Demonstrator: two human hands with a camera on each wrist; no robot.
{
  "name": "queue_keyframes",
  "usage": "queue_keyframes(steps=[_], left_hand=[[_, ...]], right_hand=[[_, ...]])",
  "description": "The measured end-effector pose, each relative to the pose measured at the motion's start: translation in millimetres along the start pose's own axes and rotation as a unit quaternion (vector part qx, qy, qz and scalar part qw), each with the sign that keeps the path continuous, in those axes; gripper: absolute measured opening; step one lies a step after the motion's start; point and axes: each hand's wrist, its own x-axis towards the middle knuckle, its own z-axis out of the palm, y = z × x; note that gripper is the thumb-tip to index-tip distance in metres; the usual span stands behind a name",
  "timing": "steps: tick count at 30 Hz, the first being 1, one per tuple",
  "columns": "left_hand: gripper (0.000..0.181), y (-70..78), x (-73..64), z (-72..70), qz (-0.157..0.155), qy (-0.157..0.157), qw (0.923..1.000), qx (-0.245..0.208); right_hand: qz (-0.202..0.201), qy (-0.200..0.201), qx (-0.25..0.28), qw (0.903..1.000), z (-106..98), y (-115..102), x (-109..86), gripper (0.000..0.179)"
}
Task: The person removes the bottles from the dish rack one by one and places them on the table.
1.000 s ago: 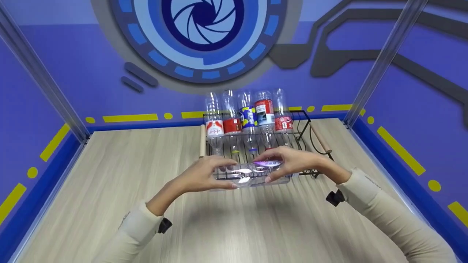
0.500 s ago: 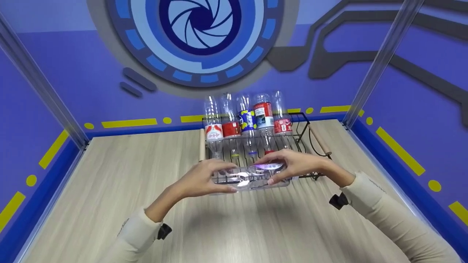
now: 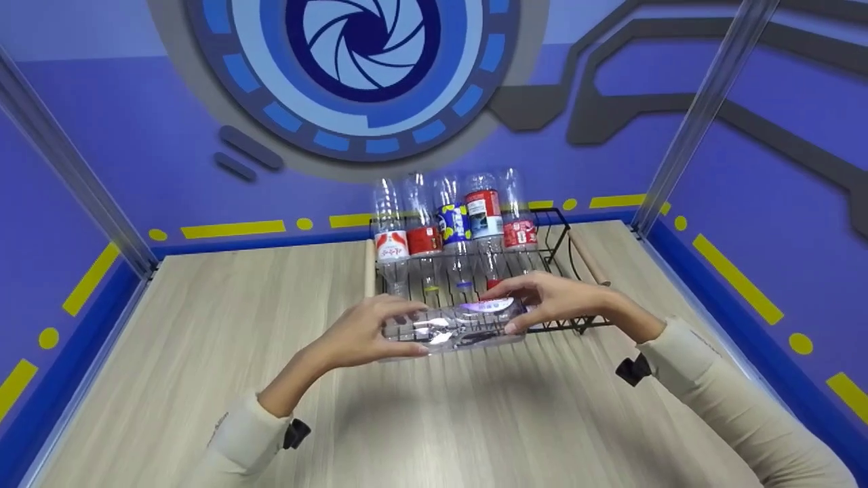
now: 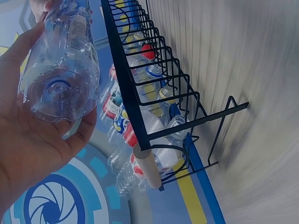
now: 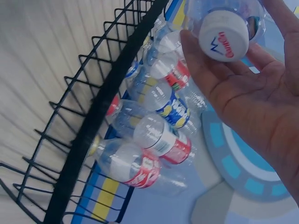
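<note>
A clear plastic bottle [image 3: 447, 329] lies sideways in the air between both hands, in front of the wire rack. My left hand [image 3: 363, 335] grips its base end; the round bottle bottom [image 4: 58, 91] shows in the left wrist view. My right hand [image 3: 553, 301] holds the other end, fingers above and thumb in front. Its white cap [image 5: 224, 36] faces the right wrist camera. A purple and white label [image 3: 489, 306] is partly visible near the right fingers. Behind, several empty bottles [image 3: 454, 224] lean cap-down in a row in the black wire rack [image 3: 556, 254].
Wooden handles [image 3: 588, 257] sit at the rack's two ends. The rack stands on a wood-grain table [image 3: 258, 291] against a blue-purple printed wall [image 3: 325, 183]. Side walls [image 3: 766, 203] with metal corner posts flank the table.
The held bottle has shifted slightly left in the head view and tilts a little, its right end higher. More of its label shows beside the right fingers. The racked bottles keep their places.
</note>
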Motion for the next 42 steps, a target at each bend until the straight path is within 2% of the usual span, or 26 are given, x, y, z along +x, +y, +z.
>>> queue_keyframes(steps=[7,18,23,29,34,37,42], left_hand=[[0.067,1.7,-0.8,1.9,-0.001,-0.003,1.0000,-0.008],[0.066,5.3,-2.2,-1.7,0.002,0.001,0.9999,-0.010],[0.065,1.9,-5.5,-2.6,0.001,0.012,0.9999,-0.007],[0.065,-11.1,-11.4,-9.7,-0.001,0.047,0.9988,-0.010],[0.064,-26.9,-16.6,-16.8,-0.022,0.083,0.9959,-0.028],[0.064,-37.5,-20.4,-21.2,-0.045,0.109,0.9921,-0.043],[0.062,-56.0,-26.6,-28.0,-0.085,0.156,0.9810,-0.078]], right_hand=[[-0.002,-0.002,0.014,0.9999,0,6,-4.2,0.059],[-0.018,0.002,0.014,0.9997,-4,2,-9.3,0.057],[-0.023,0.022,0.032,0.9990,-11,10,-16.3,0.053],[0.019,0.088,0.039,0.9952,-38,35,-37.4,0.050],[0.073,0.151,0.051,0.9845,-60,64,-60.7,0.050],[0.086,0.177,0.065,0.9782,-70,79,-69.8,0.050],[0.095,0.193,0.099,0.9716,-77,97,-78.3,0.052]])
